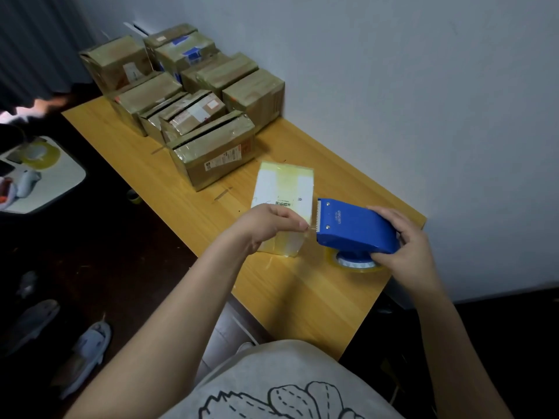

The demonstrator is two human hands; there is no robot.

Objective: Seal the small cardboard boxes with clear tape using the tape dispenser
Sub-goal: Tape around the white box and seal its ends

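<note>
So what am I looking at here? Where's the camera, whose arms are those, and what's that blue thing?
No machine here: a person wears one camera on the head, looking down at their own arms. The right hand grips a blue tape dispenser with a roll of clear tape beneath it. The left hand pinches the tape's loose end at the toothed blade. Just beyond, a small white box lies on the wooden table, and taped brown boxes stand grouped by the wall.

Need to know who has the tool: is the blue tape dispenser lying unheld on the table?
No, the right hand grips the blue tape dispenser at its rear end, beside the white box.
</note>
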